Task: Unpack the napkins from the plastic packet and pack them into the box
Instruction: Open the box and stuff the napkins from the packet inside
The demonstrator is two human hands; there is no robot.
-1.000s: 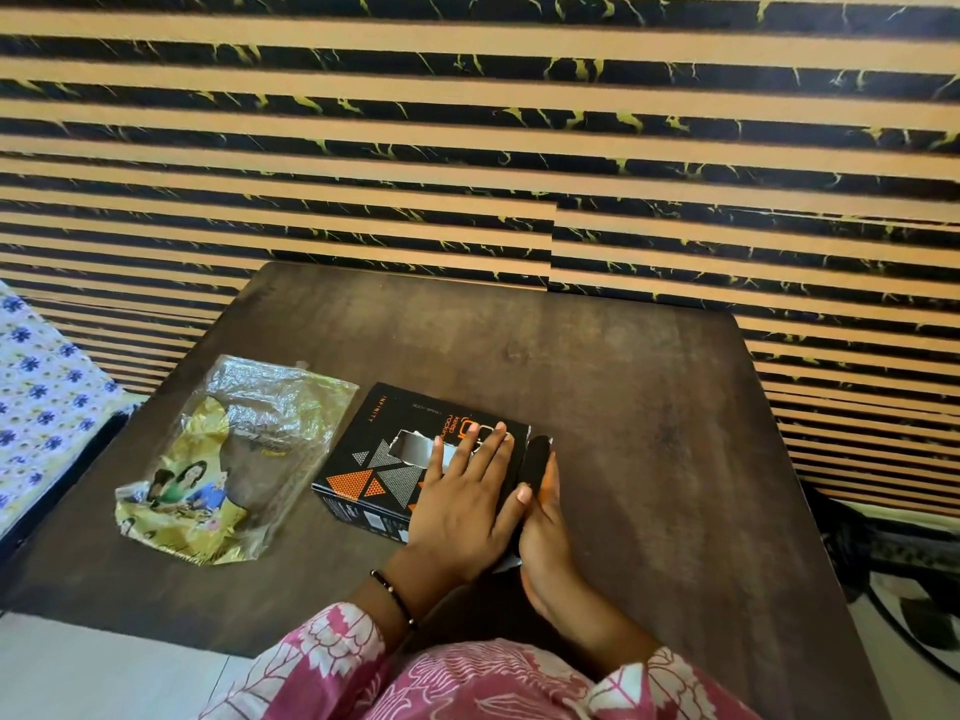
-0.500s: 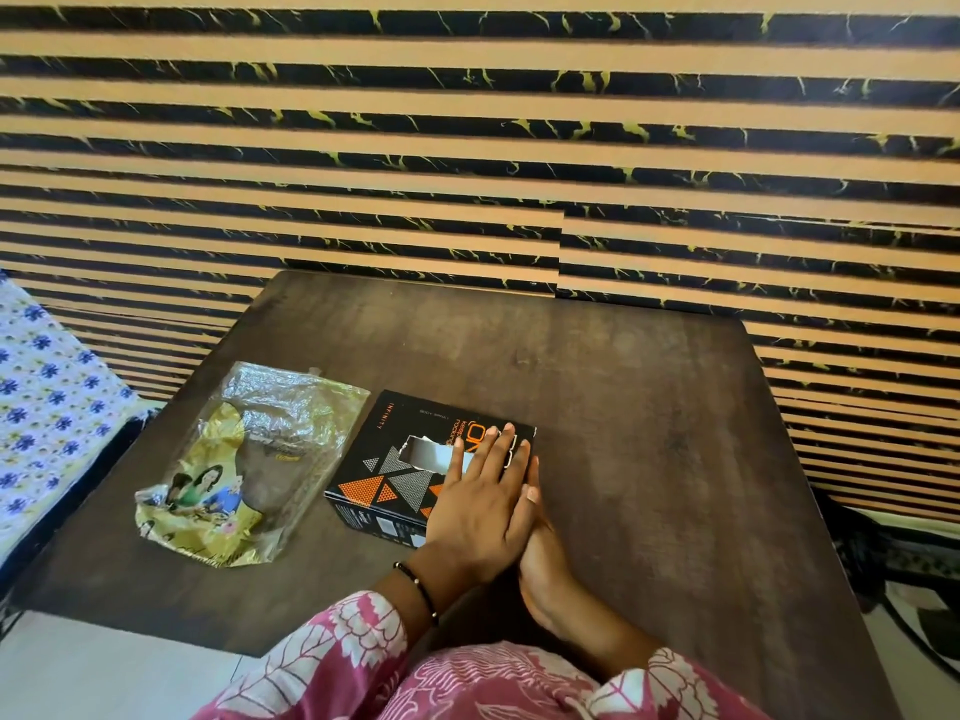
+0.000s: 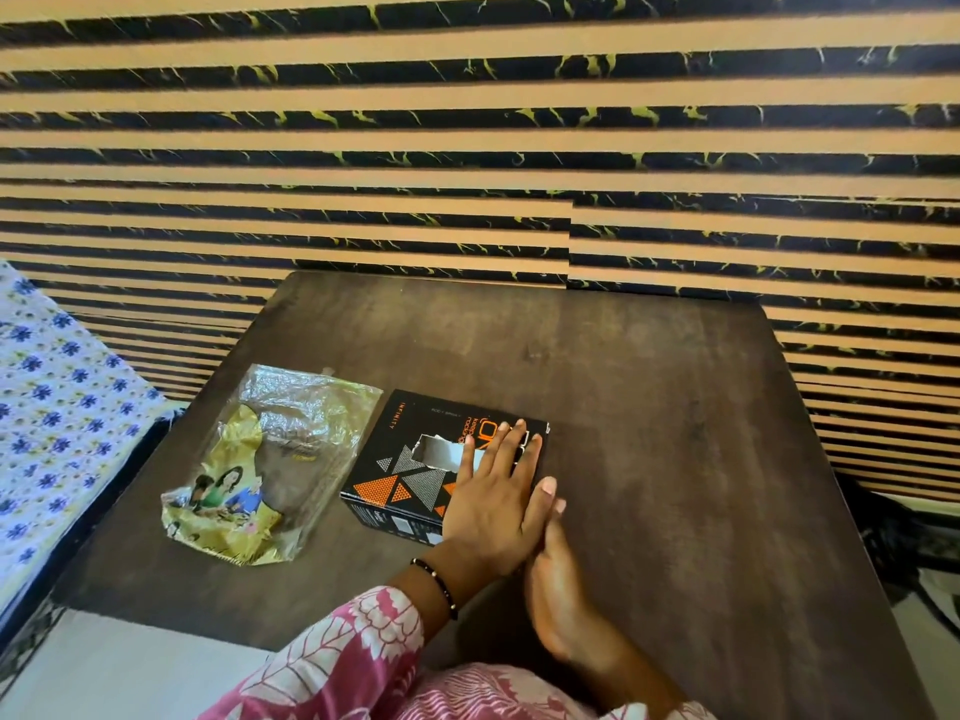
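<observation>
Most of the task appears to be done, judged from how things lie. A dark wooden surface (image 3: pixel 649 407) fills the centre of the frame, backed by a striped wall (image 3: pixel 467 148) across the top. Left of centre lies the plastic packet (image 3: pixel 265 465), flattened and crumpled, with nothing white seen through its clear upper part, so it is taken to be emptied. Just beside it, to the right and not clearly touching, sits the black box (image 3: pixel 410 459) with orange triangles; a torn opening in its top shows something pale inside, presumably the napkins (image 3: pixel 439 452), though this cannot be confirmed. The box's top is pressed by the left hand (image 3: pixel 493 506), laid flat with its fingers (image 3: pixel 511 446) spread and extended, nothing being gripped. The right hand (image 3: pixel 558 584) is set edge-on against the box's right end, its fingers straight; whether anything is held beneath it cannot be told. Only a final closing or squaring of the box seems to be left.
</observation>
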